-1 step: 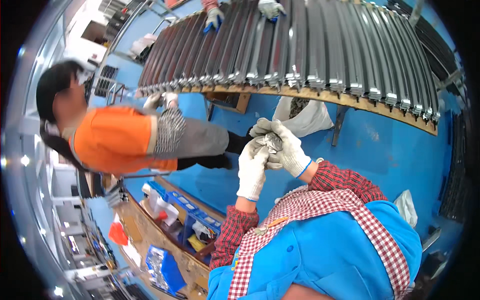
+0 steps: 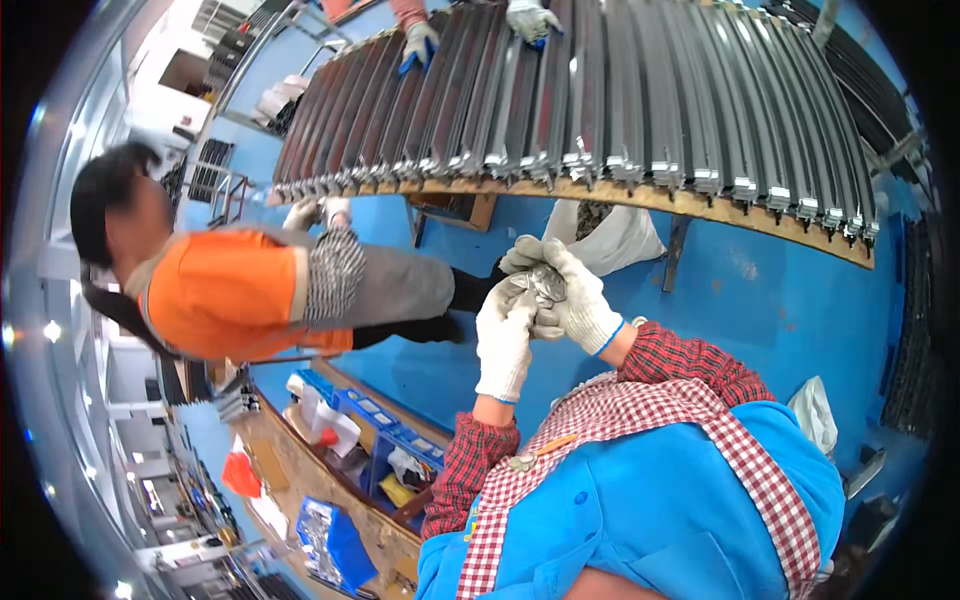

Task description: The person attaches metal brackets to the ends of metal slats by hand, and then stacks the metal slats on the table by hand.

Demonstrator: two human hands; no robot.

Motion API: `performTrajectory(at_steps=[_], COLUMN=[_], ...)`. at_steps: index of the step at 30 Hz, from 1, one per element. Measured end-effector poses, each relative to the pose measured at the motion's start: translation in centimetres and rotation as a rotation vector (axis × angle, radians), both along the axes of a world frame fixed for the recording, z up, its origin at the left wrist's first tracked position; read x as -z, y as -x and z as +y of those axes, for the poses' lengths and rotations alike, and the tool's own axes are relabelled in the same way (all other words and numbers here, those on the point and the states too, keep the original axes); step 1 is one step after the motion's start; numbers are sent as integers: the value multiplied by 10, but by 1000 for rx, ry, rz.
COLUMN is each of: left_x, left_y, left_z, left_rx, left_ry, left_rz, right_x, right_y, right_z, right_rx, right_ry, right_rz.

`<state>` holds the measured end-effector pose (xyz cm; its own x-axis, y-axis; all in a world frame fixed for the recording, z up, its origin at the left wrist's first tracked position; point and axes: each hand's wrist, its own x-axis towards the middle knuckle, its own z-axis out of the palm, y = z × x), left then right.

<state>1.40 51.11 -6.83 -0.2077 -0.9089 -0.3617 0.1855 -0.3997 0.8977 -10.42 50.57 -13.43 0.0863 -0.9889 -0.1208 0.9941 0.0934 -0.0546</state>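
My left hand [image 2: 507,325] and my right hand [image 2: 580,295], both in white knit gloves, are raised together in front of my chest. Between them lies a small clump of shiny silvery metal pieces [image 2: 546,284], too small to name more exactly. Curled fingers of both hands close round the clump, the right hand's from the far side and the left hand's from the near left. Some fingertips and the clump's underside are hidden.
Long dark metal strips [image 2: 620,90] lie side by side on a wooden-edged rack [image 2: 640,192] ahead. Beneath it stands a white sack [image 2: 630,240]. A person in orange [image 2: 230,295] works at left; another's gloved hand [image 2: 418,48] touches the strips. A workbench [image 2: 275,445] holds a blue bin [image 2: 348,552].
The person in orange appears slightly lower in the picture, and the far worker's gloved hands have shifted a little. My hands keep their place around the metal pieces.
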Motion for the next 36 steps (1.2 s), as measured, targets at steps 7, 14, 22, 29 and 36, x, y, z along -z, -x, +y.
performTrajectory(at_steps=[7, 14, 22, 29, 36], left_x=[-1, 8, 4, -8, -17], left_y=[65, 82, 75, 59, 46], left_z=[-42, -98, -167, -219, -235], left_rx=[63, 260, 321, 272, 250], left_ry=[-5, 593, 670, 59, 246], left_rz=[-62, -564, -467, 252, 240], right_x=[-11, -12, -21, -35, -54], right_y=[67, 83, 80, 76, 96], right_z=[-25, -67, -140, -171, -182], right_rx=[108, 102, 227, 94, -158], right_ry=[-89, -68, -509, -115, -172], right_rz=[-86, 86, 39, -73, 513])
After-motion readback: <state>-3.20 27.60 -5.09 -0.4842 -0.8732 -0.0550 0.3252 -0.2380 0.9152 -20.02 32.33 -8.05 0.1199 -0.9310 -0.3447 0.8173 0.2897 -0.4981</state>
